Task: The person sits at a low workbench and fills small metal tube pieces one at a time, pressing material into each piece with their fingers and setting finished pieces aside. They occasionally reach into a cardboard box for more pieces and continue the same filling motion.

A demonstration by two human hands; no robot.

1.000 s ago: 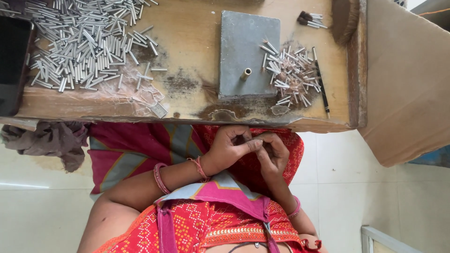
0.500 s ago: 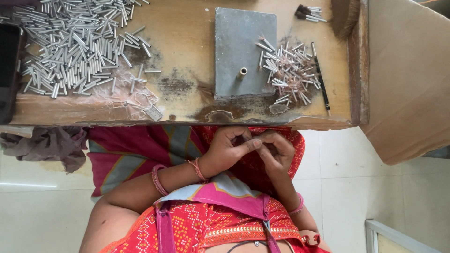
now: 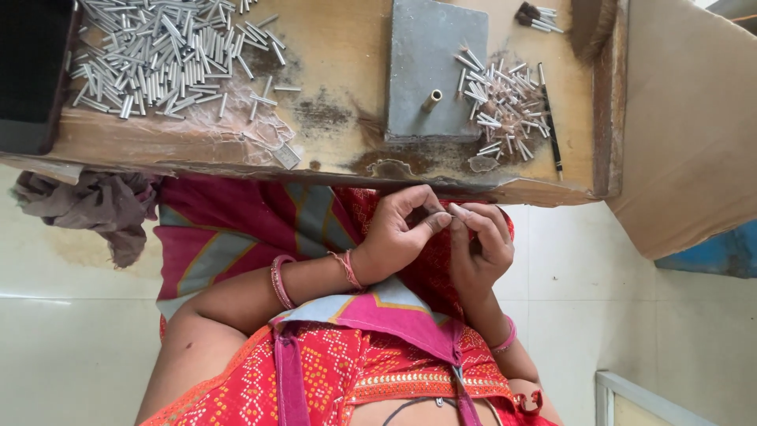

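Left hand [image 3: 398, 233] and right hand [image 3: 479, 241] meet fingertip to fingertip over the lap, pinching something too small to tell. Small tube pile [image 3: 497, 102] lies just beyond them.

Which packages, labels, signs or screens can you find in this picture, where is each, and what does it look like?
Dark flat panel: far left edge of the wooden bench, black and rectangular, possibly a screen; cannot tell for sure.
Cardboard sheet: right of the bench, plain brown, flat, perhaps part of a box.
No labels or signs show.
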